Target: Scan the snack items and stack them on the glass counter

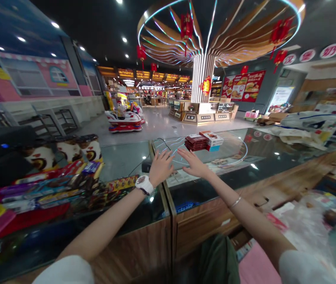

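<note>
Both my arms reach forward over a glass-topped counter point(215, 177). My left hand point(161, 167), with a white watch point(144, 184) on its wrist, has its fingers spread and holds nothing. Close beside it, my right hand point(196, 163) also has its fingers apart and is bare of any object; a thin bracelet point(236, 202) circles that forearm. Just beyond the right hand lies a stack of dark red packets point(195, 142), touching a white and blue box point(213, 140). A small black device point(146, 166) with a cable sits left of my left hand.
Colourful snack packets point(52, 189) and upright pouches point(91, 148) cover the counter's left part. White plastic bags point(307, 126) lie on its far right. Below right are an open drawer area and clear plastic wrapping point(310, 228). Beyond the counter stand a kiddie ride point(125, 114) and a kiosk point(199, 112).
</note>
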`<state>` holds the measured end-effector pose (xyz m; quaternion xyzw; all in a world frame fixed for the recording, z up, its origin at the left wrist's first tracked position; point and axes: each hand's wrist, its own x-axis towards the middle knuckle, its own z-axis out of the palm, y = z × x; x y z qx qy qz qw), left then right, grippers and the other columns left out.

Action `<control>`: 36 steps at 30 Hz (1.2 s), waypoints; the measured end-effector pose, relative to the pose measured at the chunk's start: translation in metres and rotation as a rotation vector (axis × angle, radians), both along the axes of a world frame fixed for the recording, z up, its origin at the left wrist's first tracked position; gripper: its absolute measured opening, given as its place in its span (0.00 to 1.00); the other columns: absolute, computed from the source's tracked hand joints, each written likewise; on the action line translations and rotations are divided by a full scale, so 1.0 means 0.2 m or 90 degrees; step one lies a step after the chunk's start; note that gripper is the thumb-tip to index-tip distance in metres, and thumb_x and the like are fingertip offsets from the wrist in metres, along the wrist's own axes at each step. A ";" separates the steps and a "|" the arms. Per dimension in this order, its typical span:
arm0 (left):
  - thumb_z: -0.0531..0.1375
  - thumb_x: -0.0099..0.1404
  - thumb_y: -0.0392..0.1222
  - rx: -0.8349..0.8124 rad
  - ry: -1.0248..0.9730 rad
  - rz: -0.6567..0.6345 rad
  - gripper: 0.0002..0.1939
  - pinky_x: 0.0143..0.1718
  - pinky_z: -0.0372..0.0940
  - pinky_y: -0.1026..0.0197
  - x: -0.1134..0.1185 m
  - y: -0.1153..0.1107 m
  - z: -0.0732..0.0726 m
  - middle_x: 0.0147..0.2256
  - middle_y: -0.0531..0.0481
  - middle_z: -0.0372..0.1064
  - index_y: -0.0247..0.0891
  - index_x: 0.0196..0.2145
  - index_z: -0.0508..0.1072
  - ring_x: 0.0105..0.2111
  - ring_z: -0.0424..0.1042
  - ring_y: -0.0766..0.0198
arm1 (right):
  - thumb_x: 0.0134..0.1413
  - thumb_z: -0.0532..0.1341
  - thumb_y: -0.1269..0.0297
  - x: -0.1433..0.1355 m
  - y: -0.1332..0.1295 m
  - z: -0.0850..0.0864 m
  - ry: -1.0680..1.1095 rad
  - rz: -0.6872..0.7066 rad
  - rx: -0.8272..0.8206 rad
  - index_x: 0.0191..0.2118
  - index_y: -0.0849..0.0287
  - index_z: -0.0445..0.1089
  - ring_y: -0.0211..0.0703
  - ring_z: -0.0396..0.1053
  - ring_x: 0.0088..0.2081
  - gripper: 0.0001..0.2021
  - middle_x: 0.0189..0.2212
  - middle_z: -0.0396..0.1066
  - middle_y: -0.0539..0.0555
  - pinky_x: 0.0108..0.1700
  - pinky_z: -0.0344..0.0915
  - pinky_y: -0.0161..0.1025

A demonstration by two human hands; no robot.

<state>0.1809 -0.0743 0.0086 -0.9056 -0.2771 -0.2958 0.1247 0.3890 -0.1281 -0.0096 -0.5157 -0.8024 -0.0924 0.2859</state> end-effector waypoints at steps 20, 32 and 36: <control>0.53 0.69 0.44 -0.005 0.007 0.290 0.21 0.69 0.46 0.38 -1.13 -0.29 0.01 0.63 0.43 0.64 0.42 0.57 0.69 0.65 0.60 0.50 | 0.59 0.61 0.60 -1.04 0.00 0.00 0.009 0.188 0.001 0.72 0.56 0.47 0.54 0.53 0.69 0.38 0.70 0.53 0.61 0.69 0.52 0.58; 0.54 0.67 0.42 -0.050 -0.065 0.512 0.26 0.68 0.48 0.36 -1.59 -0.27 -0.01 0.65 0.38 0.59 0.36 0.61 0.66 0.65 0.58 0.44 | 0.58 0.63 0.58 -1.61 0.19 0.03 0.003 0.235 -0.073 0.70 0.59 0.52 0.56 0.50 0.70 0.37 0.70 0.50 0.65 0.69 0.47 0.59; 0.56 0.65 0.42 -0.055 -0.071 0.552 0.30 0.68 0.47 0.35 -1.61 -0.24 -0.05 0.67 0.38 0.55 0.37 0.64 0.63 0.67 0.55 0.42 | 0.58 0.63 0.57 -1.72 0.26 0.03 0.014 0.194 -0.098 0.69 0.61 0.54 0.57 0.49 0.70 0.36 0.70 0.49 0.67 0.70 0.45 0.58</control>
